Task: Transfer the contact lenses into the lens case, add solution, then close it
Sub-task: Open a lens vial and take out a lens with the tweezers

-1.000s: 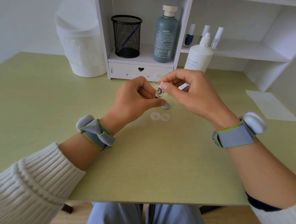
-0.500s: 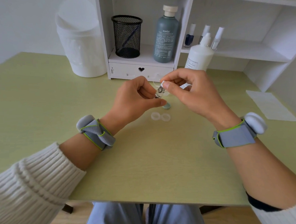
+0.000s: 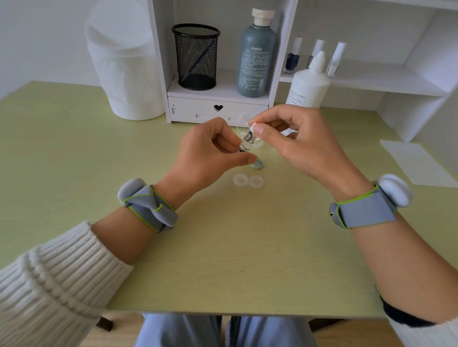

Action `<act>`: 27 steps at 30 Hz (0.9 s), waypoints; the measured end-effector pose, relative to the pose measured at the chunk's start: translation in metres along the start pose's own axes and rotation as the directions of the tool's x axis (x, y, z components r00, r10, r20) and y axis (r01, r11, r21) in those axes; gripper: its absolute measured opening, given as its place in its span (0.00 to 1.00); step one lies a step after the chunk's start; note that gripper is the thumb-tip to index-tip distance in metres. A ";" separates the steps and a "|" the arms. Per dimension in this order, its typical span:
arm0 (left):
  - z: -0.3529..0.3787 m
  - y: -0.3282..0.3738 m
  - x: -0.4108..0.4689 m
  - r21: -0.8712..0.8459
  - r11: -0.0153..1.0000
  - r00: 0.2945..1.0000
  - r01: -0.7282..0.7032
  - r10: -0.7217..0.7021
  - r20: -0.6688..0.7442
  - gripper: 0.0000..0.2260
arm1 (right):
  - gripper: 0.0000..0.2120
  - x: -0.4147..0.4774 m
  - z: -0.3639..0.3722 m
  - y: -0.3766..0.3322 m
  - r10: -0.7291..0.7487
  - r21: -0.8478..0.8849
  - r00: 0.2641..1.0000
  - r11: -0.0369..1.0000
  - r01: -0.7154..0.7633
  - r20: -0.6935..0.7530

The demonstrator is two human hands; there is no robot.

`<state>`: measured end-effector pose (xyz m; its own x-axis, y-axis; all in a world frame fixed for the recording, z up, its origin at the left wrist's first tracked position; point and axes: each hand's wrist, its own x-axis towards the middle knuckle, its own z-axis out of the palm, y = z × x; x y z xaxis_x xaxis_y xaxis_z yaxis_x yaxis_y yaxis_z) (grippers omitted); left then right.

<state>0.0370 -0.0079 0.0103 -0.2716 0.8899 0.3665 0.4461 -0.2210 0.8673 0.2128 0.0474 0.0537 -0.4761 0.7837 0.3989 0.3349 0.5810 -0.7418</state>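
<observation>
Holding what, in the middle there?

A small clear vial (image 3: pixel 245 145) with a grey top, tilted and raised above the counter (image 3: pixel 227 254). The left hand (image 3: pixel 208 153) grips it, fingers and thumb curled round its lower part.

And the other hand?

The right hand (image 3: pixel 298 142) is closed in a pinch. Its thumb and forefinger nip a white piece (image 3: pixel 252 125) right at the vial's top, and I cannot tell what that piece is. A printed strip (image 3: pixel 287 132) shows between its other curled fingers.

Can you see a lens?

The vial is too small in view to tell what is in it.

Where is the lens case?

The lens case (image 3: pixel 248 181) lies flat on the counter just below the hands, nearer the person. Its two clear round wells sit side by side, both uncovered. A teal cap (image 3: pixel 257 166) lies just behind it, partly hidden by the left thumb.

The solution?

A white solution bottle (image 3: pixel 307 88) stands beyond the right hand, at the foot of the white shelf unit (image 3: pixel 159 57).

What else?

In the shelf unit a black mesh cup (image 3: pixel 196 57) and a grey-green bottle (image 3: pixel 255 56) marked "xunin" stand side by side above a drawer (image 3: pixel 218 108) with a heart cut-out. Three small bottles (image 3: pixel 292 62) stand one bay to the right. A white bin (image 3: pixel 124 64) sits left of the unit, and a sheet of paper (image 3: pixel 420 164) lies at the counter's right edge. Each wrist wears a grey band (image 3: pixel 149 205) edged in green.
</observation>
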 end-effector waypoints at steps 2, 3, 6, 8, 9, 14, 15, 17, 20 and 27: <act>0.000 0.000 0.000 0.001 1.000 1.000 0.002 -0.002 -0.001 0.16 | 0.03 0.000 0.000 0.000 -0.001 0.004 1.000 1.000 0.001 -0.002; -0.001 0.001 0.000 0.001 1.000 1.000 0.004 -0.004 0.000 0.16 | 0.03 0.000 0.000 0.001 -0.002 0.005 1.000 1.000 0.002 -0.004; -0.001 0.002 0.000 0.002 1.000 1.000 0.009 -0.009 0.001 0.16 | 0.03 0.001 -0.001 0.002 -0.007 0.010 1.000 1.000 0.007 -0.010; -0.001 0.002 -0.001 0.006 1.000 1.000 0.010 -0.010 -0.001 0.16 | 0.03 0.001 -0.001 0.002 -0.010 0.011 1.000 1.000 0.010 -0.011; -0.001 0.002 -0.001 0.008 1.000 1.000 0.011 -0.011 -0.001 0.16 | 0.03 0.001 -0.001 0.003 -0.010 0.012 1.000 1.000 0.011 -0.010; -0.001 0.003 -0.002 0.008 1.000 1.000 0.018 -0.018 0.002 0.16 | 0.04 0.002 -0.001 0.003 -0.011 0.025 1.000 1.000 0.012 -0.014; -0.001 0.004 -0.002 0.009 1.000 1.000 0.021 -0.021 0.002 0.16 | 0.04 0.002 -0.001 0.003 -0.011 0.028 1.000 1.000 0.011 -0.016; -0.001 0.004 -0.002 0.011 1.000 1.000 0.026 -0.026 0.003 0.16 | 0.04 0.002 -0.001 0.004 -0.009 0.037 1.000 0.999 0.010 -0.017; -0.001 0.005 -0.002 0.011 0.999 1.000 0.031 -0.031 0.006 0.16 | 0.04 0.002 -0.002 0.004 -0.008 0.051 1.000 0.999 0.009 -0.019; -0.001 0.006 -0.003 0.009 0.999 0.999 0.047 -0.047 0.011 0.15 | 0.05 0.002 -0.002 0.003 -0.002 0.071 1.000 0.997 0.004 -0.024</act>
<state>0.0394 -0.0126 0.0149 -0.2834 0.9036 0.3213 0.4405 -0.1749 0.8805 0.2148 0.0512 0.0538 -0.4569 0.7877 0.4132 0.2743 0.5667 -0.7769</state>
